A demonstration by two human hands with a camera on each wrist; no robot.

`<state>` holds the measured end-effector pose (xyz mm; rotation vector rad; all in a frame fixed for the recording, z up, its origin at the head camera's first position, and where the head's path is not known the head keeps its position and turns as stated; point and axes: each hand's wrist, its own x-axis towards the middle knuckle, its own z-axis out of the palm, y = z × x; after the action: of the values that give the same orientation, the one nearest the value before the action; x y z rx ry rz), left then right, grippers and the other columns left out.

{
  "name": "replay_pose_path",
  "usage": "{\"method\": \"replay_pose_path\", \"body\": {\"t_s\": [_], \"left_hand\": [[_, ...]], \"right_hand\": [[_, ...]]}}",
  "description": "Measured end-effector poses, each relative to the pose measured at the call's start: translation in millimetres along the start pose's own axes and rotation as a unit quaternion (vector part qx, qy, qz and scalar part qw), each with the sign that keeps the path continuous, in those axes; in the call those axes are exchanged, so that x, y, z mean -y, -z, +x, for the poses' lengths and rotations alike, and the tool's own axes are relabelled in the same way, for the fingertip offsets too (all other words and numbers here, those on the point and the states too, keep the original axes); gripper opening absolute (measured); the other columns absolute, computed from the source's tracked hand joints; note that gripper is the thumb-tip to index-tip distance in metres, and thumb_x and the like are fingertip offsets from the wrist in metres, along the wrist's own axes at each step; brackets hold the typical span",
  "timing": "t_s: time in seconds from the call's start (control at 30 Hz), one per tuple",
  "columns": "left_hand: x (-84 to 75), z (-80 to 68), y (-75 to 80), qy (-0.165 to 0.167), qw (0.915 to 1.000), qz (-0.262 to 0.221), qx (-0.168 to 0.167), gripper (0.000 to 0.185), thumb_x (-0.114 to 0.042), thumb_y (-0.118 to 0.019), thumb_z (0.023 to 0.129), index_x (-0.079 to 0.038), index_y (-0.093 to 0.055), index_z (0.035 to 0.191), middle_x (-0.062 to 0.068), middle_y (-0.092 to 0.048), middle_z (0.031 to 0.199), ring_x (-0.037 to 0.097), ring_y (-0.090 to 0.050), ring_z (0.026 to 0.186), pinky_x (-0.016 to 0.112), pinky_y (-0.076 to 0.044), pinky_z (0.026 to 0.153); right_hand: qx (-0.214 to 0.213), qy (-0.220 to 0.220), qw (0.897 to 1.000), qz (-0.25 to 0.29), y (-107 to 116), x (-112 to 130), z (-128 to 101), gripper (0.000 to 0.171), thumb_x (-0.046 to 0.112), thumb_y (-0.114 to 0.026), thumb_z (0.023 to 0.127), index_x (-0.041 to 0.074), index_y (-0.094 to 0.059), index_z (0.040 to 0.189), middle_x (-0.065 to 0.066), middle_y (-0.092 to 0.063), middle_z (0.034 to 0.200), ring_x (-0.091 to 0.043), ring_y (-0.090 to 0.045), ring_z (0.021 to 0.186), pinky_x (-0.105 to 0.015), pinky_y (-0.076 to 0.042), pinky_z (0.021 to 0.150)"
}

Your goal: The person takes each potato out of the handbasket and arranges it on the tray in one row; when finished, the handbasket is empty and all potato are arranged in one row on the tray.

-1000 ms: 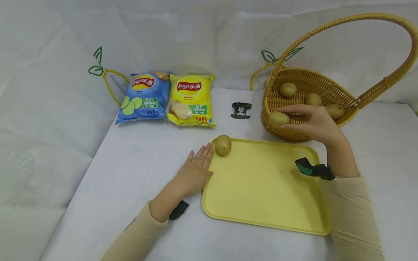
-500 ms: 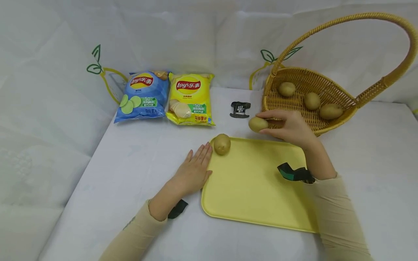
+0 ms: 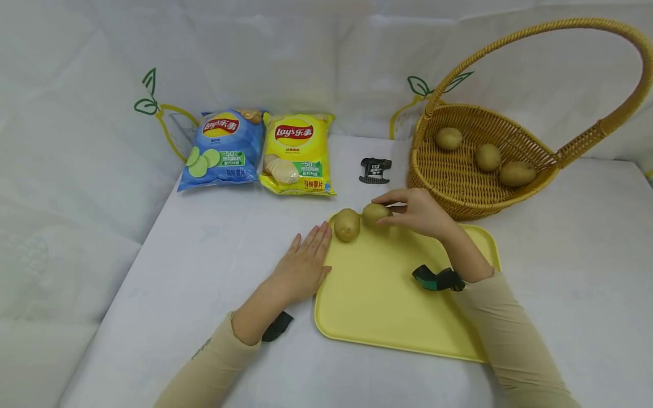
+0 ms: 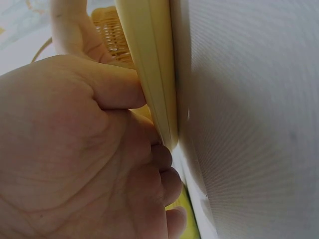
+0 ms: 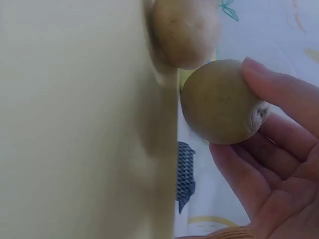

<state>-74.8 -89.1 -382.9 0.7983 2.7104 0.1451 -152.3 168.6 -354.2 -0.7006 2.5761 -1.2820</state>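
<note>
My right hand (image 3: 415, 212) pinches a potato (image 3: 376, 213) between thumb and fingers, close over the far edge of the yellow tray (image 3: 398, 294). In the right wrist view the held potato (image 5: 222, 102) shows a small dark dimple near the fingers. Another potato (image 3: 347, 225) sits in the tray's far left corner, just left of the held one. My left hand (image 3: 301, 269) lies with straight fingers along the tray's left edge, and its thumb touches the tray's side (image 4: 152, 74) in the left wrist view. Several potatoes, one of them at the right (image 3: 517, 174), lie in the wicker basket (image 3: 459, 195).
Behind the tray stand a blue chip bag (image 3: 224, 150) and a yellow chip bag (image 3: 297, 156) side by side. A small black packet (image 3: 374, 171) lies between the bags and the basket. The basket's tall handle (image 3: 581, 24) arches over the back right.
My right hand has carried the potato from the basket, left and toward me, to the tray's far edge beside the other potato. The left hand has stayed in place.
</note>
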Motion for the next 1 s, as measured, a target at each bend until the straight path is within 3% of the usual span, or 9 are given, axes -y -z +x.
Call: {"method": "replay_pose_path", "body": {"t_s": [0.3, 0.5, 0.63, 0.83, 1.0], "left_hand": [[0.4, 0.8, -1.0, 0.004, 1.0, 0.003, 0.006, 0.068, -0.031, -0.04, 0.101, 0.002, -0.005, 0.15, 0.013, 0.0, 0.157, 0.025, -0.001, 0.144, 0.046, -0.007, 0.114], [0.2, 1.0, -2.0, 0.003, 1.0, -0.001, 0.005, 0.068, -0.031, -0.04, 0.101, 0.002, -0.005, 0.15, 0.013, 0.001, 0.157, 0.025, 0.0, 0.144, 0.046, -0.007, 0.114], [0.1, 1.2, -1.7, 0.001, 1.0, 0.002, 0.005, 0.068, -0.031, -0.04, 0.102, 0.002, -0.005, 0.15, 0.013, 0.001, 0.157, 0.025, 0.0, 0.144, 0.046, -0.007, 0.114], [-0.6, 0.6, 0.2, 0.005, 0.9999, -0.001, 0.01, 0.067, -0.03, -0.04, 0.102, 0.002, -0.005, 0.15, 0.013, 0.001, 0.157, 0.025, 0.0, 0.144, 0.046, -0.007, 0.114], [-0.7, 0.3, 1.1, 0.004, 0.9999, -0.002, 0.011, 0.067, -0.031, -0.039, 0.102, 0.002, -0.005, 0.15, 0.013, 0.002, 0.157, 0.025, 0.0, 0.144, 0.046, -0.007, 0.114]], "right_hand": [[0.034, -0.035, 0.999, 0.0, -12.0, -0.8, 3.8, 0.047, 0.009, -0.082, 0.071, 0.0, -0.066, 0.114, -0.013, -0.064, 0.116, -0.027, -0.056, 0.111, -0.041, -0.045, 0.095], [0.097, 0.01, 0.995, -0.017, -10.1, -2.9, 0.1, 0.054, 0.004, -0.082, 0.069, -0.001, -0.063, 0.12, -0.013, -0.061, 0.121, -0.028, -0.053, 0.115, -0.043, -0.041, 0.099], [0.115, 0.044, 0.992, -0.008, -5.0, -7.2, -2.4, 0.055, -0.001, -0.08, 0.071, -0.001, -0.061, 0.122, -0.014, -0.06, 0.123, -0.029, -0.054, 0.115, -0.044, -0.043, 0.097], [0.095, 0.052, 0.994, -0.008, -4.0, -8.8, -2.7, 0.044, -0.003, -0.078, 0.073, -0.001, -0.065, 0.115, -0.012, -0.065, 0.112, -0.026, -0.059, 0.103, -0.043, -0.047, 0.091], [0.045, 0.018, 0.999, -0.022, -8.5, -7.1, -1.7, 0.042, 0.002, -0.081, 0.071, -0.003, -0.067, 0.109, -0.013, -0.067, 0.107, -0.028, -0.061, 0.101, -0.041, -0.05, 0.088]]}}
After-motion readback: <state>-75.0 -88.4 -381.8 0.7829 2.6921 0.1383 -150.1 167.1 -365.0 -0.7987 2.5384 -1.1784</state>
